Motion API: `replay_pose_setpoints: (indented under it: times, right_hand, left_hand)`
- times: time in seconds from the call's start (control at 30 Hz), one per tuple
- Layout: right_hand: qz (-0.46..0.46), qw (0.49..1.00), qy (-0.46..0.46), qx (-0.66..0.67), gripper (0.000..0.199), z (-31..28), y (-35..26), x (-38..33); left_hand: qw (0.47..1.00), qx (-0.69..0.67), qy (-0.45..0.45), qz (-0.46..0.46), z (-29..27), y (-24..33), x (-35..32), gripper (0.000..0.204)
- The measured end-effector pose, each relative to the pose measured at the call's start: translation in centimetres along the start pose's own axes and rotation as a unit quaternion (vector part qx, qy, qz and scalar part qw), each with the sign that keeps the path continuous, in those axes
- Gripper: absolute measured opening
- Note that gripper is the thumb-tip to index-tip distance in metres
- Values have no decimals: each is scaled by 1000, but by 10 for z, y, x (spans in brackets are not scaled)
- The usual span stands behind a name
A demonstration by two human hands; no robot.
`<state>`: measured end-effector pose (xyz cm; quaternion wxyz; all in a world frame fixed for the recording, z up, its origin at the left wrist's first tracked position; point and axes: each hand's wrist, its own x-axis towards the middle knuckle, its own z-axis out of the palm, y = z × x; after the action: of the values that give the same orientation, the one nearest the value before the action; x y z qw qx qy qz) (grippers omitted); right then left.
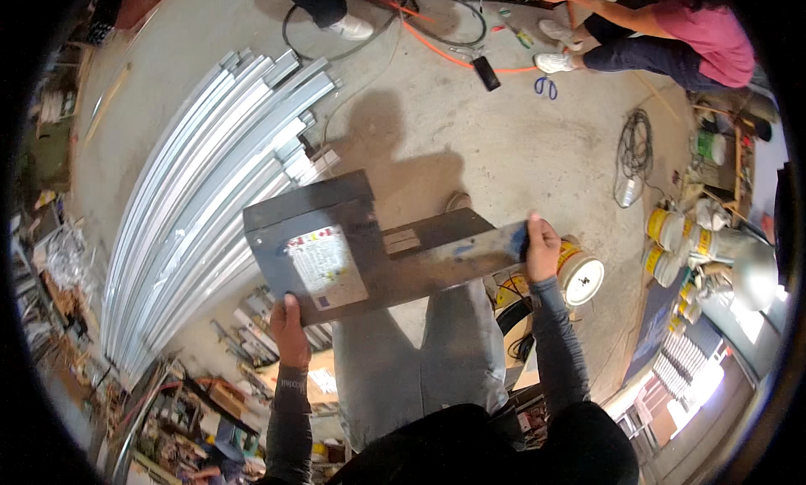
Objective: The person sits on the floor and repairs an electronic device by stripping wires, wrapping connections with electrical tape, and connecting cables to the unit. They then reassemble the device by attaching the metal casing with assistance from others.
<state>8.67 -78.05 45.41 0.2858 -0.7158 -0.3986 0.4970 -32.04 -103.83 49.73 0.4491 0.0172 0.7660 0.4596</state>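
Note:
Between my two hands I hold a dark metal housing, with a tall box-shaped part at its left and a long, low, open tray-like part at its right. A white printed label with small coloured marks covers part of the box's face. My left hand grips the lower left corner, thumb on the front face. At the far right end, my right hand is closed round the edge, thumb on top. The fingers behind the housing are mostly hidden. It hangs in front of my legs, above the floor.
Long silver metal profiles lie bundled on the left. A person in a pink shirt sits at the upper right, near blue-handled scissors and a black phone. An orange hose, a coiled cable and buckets are around.

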Motion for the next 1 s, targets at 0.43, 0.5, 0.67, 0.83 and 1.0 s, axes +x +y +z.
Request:
replay_pose_setpoints:
  times: [0.43,0.5,0.67,0.83,1.0]
  right_hand:
    - [86,994,71,10,46,-249,25,83]
    - [107,992,46,44,47,-282,33,90]
    - [3,963,163,-214,48,-325,69,95]
    - [-39,959,175,-219,47,-284,-21,107]
    - [182,979,-15,94,68,-241,-39,170]
  left_hand:
    - [951,203,-225,64,234,34,-66,47]
    - [965,167,-198,39,277,37,-70,44]
    - [935,255,-246,-15,332,39,-59,40]
    - [928,265,-241,104,395,59,-53,42]
    - [906,270,-304,116,432,78,-37,33]
